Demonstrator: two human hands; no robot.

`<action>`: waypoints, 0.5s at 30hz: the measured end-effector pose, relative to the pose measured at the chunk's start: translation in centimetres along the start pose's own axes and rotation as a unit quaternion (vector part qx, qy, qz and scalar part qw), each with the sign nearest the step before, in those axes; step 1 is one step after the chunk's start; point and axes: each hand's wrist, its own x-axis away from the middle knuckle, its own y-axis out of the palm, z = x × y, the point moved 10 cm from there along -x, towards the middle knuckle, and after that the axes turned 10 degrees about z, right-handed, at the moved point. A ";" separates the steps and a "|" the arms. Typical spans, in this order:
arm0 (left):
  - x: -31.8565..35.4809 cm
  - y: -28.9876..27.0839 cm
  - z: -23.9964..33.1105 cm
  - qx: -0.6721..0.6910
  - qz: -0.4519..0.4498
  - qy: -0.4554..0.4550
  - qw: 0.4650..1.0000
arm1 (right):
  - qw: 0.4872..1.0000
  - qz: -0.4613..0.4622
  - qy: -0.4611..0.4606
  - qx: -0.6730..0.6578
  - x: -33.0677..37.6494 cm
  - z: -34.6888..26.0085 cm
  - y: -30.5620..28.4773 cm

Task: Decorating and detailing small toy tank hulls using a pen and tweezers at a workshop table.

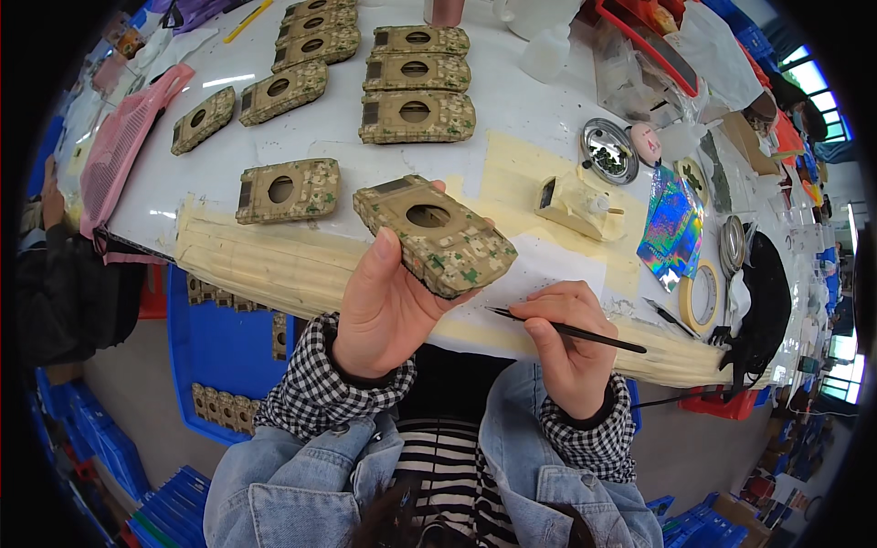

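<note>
My left hand (379,297) holds up a camouflage-patterned toy tank hull (457,239), thumb on its near left side. The hull is tilted, its top with the round opening facing me. My right hand (580,342) is closed on a slim black pointed tool (585,337); whether it is tweezers or a fine brush I cannot tell. Its tip points left, just below the hull and apart from it. A similar hull (306,203) lies on the table to the left. A cream-coloured model part (577,208) rests to the right.
More hulls (420,119) stand in rows at the back. On the right are a metal dish (609,151) with dark bits, shiny holographic sheets (670,233) and a tape roll (700,297). A pink basket (128,151) is at left. Below the table edge sits a blue tray (224,342) with hulls.
</note>
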 end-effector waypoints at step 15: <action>0.0 0.0 0.0 -0.014 -0.002 0.000 1.000 | 1.000 -0.003 -0.006 -0.002 -0.1 -0.3 0.0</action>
